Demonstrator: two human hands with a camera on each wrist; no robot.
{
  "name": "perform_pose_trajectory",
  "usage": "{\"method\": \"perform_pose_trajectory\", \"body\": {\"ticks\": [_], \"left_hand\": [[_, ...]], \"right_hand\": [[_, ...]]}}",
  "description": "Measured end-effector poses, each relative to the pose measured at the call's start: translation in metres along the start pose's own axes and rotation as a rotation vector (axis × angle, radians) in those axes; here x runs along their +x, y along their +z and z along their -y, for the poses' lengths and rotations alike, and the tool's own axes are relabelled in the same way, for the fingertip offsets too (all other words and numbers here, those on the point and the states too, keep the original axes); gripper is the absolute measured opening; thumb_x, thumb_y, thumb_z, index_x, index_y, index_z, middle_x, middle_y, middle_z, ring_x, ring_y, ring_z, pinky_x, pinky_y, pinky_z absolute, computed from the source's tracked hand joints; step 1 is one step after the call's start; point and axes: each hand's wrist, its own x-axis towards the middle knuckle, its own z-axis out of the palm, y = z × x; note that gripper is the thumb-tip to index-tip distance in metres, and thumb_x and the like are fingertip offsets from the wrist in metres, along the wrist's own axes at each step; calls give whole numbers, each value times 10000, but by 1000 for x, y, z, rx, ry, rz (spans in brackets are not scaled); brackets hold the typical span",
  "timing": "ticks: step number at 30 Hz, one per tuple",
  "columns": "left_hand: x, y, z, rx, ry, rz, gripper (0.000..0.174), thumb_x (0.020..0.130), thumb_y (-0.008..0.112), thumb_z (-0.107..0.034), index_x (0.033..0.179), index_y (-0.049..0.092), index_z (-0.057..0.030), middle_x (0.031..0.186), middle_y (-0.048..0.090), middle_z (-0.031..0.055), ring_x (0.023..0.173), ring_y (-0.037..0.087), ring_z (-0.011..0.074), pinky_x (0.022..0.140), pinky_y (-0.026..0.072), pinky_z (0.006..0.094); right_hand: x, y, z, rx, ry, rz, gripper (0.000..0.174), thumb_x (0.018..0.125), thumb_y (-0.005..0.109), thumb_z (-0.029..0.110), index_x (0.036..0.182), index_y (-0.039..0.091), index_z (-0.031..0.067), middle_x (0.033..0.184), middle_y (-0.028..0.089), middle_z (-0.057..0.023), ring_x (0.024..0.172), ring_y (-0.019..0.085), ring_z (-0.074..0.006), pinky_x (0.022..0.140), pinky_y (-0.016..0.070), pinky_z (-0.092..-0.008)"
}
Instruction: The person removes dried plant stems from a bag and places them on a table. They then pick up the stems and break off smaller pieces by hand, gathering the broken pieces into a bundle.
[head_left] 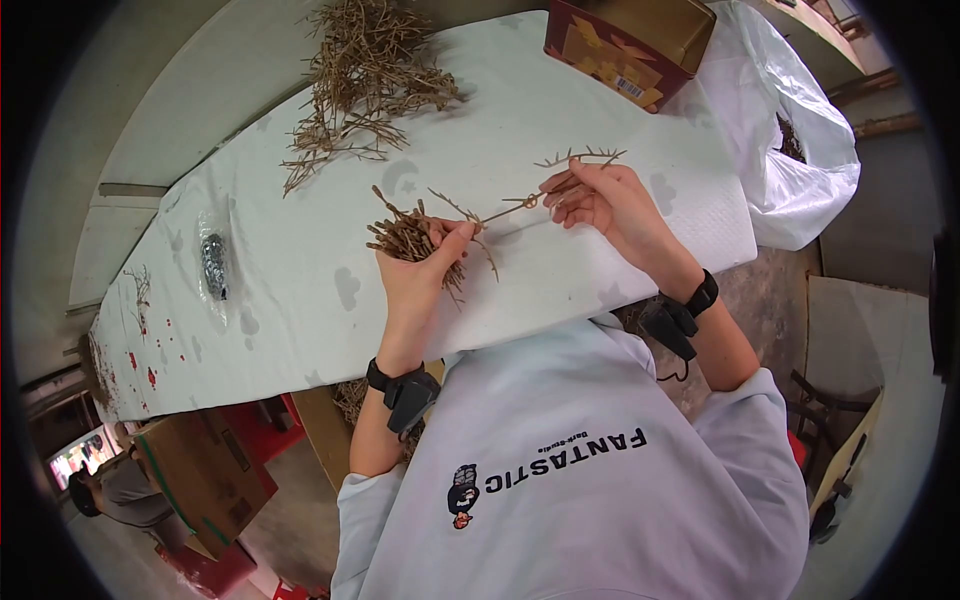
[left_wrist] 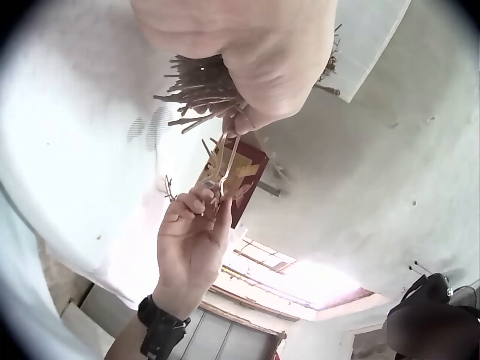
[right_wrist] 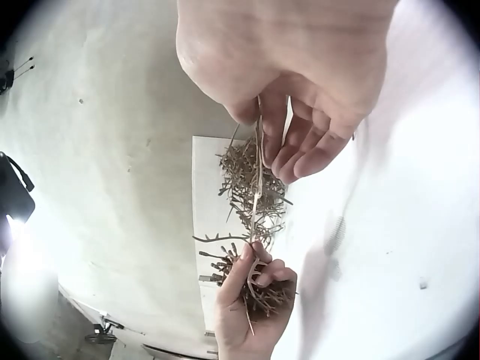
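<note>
The left hand (head_left: 425,265) grips a bundle of thin brown twigs (head_left: 408,232), with its thumb and forefinger pinching at the bundle's right side. From there a thin tan strand (head_left: 505,212) with a small loop or knot stretches to the right hand (head_left: 620,212), whose thumb and forefinger pinch its other end. A forked twig (head_left: 600,156) shows at the right fingertips. In the right wrist view the strand (right_wrist: 258,191) runs taut between both hands. The left wrist view shows cut twig ends (left_wrist: 199,86) beside the left palm.
A large heap of twigs (head_left: 365,75) lies at the table's far side. A red and gold box (head_left: 625,55) stands to its right, beside a white plastic bag (head_left: 800,190). A wrapped dark item (head_left: 214,265) and red bits (head_left: 151,377) lie at left. Another person (head_left: 135,495) carries a carton.
</note>
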Motion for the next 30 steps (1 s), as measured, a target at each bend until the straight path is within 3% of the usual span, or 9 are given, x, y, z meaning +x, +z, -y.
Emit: {"method": "perform_pose_trajectory", "body": {"ticks": [3,13,19,22,24,26,28,29,30], "left_hand": [[4,-3,2,-69,-47,12,285,842,739,35,767,485,-70,856,679,126,737,641,164,648,494,278],[10,-9,7,-144,-42,31,311,833,760,-3,714,482,-75,822,689,120,757,641,154,648,485,271],[7,-5,-3,80,-24,75,297,830,785,-45,705,517,-73,764,656,65,714,611,123,649,477,259],[13,5,-10,327,-43,218,290,826,798,-82,712,532,-52,726,632,49,699,590,100,632,465,251],[22,17,-9,450,-49,297,291,823,804,-101,715,540,-41,707,620,41,691,579,89,623,459,247],[37,43,-4,622,259,452,313,825,796,-199,752,576,12,688,638,100,650,638,185,602,493,322],[47,77,-9,775,390,468,285,822,764,-197,770,593,24,702,645,146,658,649,267,609,501,384],[52,93,-11,936,515,470,264,818,733,-196,788,609,36,716,651,192,665,660,348,617,508,446],[60,102,-1,935,520,451,264,818,733,-196,788,609,36,716,651,192,665,660,348,617,508,446]], "right_hand": [[-5,-3,-2,-3,29,-30,344,1046,532,233,1116,649,-83,888,700,-110,743,660,-146,690,530,-259],[-31,-10,14,-259,13,11,214,987,625,131,1033,677,-71,838,692,-102,730,651,-120,649,512,-230],[-114,-78,50,-482,-48,31,104,943,630,80,913,666,-13,824,648,-70,717,602,-136,634,470,-269],[-180,-104,82,-561,36,-11,75,919,622,58,884,652,-1,817,623,-58,708,580,-138,612,447,-273],[-211,-120,88,-609,318,-86,147,890,685,124,933,673,-17,839,646,-72,733,604,-133,626,470,-278],[-217,-125,81,-725,430,-127,185,882,702,143,956,679,-24,852,655,-79,744,613,-135,632,479,-280],[-217,-133,67,-953,651,-192,265,864,736,182,1004,691,-39,879,671,-93,766,630,-139,645,496,-285],[-219,-142,54,-965,644,-190,265,864,736,182,1004,691,-39,879,671,-93,766,630,-139,645,496,-285],[-224,-156,35,-1119,586,-267,297,857,747,198,1024,694,-42,898,681,-97,781,639,-142,658,505,-286]]}}
